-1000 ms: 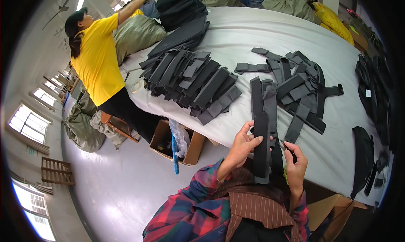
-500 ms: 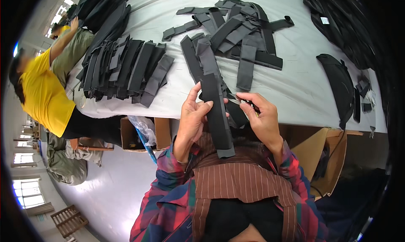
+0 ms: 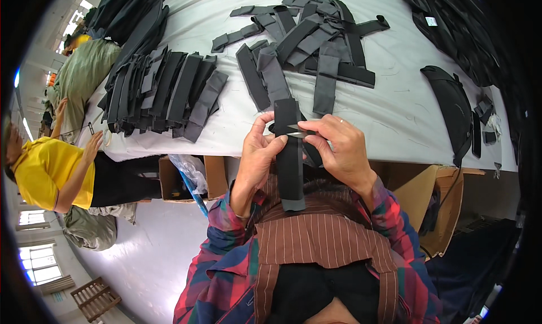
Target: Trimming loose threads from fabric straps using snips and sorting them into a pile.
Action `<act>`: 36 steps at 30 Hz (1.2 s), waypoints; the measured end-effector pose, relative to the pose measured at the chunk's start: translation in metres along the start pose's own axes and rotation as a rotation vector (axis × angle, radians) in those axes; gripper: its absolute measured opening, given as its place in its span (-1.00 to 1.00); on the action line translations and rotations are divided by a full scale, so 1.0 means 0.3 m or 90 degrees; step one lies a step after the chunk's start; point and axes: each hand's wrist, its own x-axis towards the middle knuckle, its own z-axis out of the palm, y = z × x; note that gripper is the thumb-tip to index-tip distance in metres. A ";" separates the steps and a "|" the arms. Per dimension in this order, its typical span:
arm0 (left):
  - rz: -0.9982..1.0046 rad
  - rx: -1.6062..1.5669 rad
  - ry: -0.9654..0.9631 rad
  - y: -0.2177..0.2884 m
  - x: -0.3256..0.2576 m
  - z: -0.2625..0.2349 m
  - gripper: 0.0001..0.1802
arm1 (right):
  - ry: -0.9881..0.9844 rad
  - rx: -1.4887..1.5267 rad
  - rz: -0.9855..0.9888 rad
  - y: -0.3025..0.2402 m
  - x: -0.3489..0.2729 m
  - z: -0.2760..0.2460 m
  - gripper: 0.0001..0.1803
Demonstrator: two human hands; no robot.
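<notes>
A dark strip of fabric (image 3: 291,174) hangs upright in front of me at the table's near edge. My left hand (image 3: 257,154) grips it at its left side, thumb across its front. My right hand (image 3: 340,149) is closed around small thread snips (image 3: 296,133). Their silver blades lie across the front of the strip, close to my left thumb; the handle is mostly hidden in my palm. Beyond my hands lie a loose heap of similar black and grey strips (image 3: 324,38) and, to the left, a row of stacked strips (image 3: 164,92).
On the white-covered table (image 3: 389,115), a black curved fabric piece (image 3: 449,112) and dark bags (image 3: 451,33) lie to the right. Cardboard boxes (image 3: 446,211) stand below the table edge. A person in a yellow shirt (image 3: 53,168) is at the left.
My right hand has moved left, bringing the snips' blades from beside the strip to across its front. The strip has turned more upright. The person in yellow has shifted and lowered an arm.
</notes>
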 end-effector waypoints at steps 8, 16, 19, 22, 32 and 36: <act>-0.029 0.029 -0.057 0.003 0.004 -0.019 -0.48 | 0.072 -0.011 0.058 0.015 0.028 -0.035 -0.73; -0.058 0.068 -0.066 0.007 0.000 -0.013 -0.48 | -0.004 -0.047 -0.014 0.020 0.007 0.018 -0.81; -0.069 0.088 -0.078 0.013 0.000 -0.011 -0.48 | -0.006 -0.067 -0.039 0.020 0.010 0.021 -0.84; -0.076 0.075 -0.072 0.009 -0.005 -0.008 -0.48 | -0.030 -0.116 -0.040 0.009 0.015 0.006 -0.79; -0.102 0.118 -0.107 0.025 -0.012 -0.012 -0.36 | 0.067 -0.089 0.001 0.064 0.037 -0.017 -0.82; -0.105 0.127 -0.085 0.026 -0.017 -0.007 -0.34 | 0.035 -0.091 -0.007 0.069 0.041 -0.025 -0.81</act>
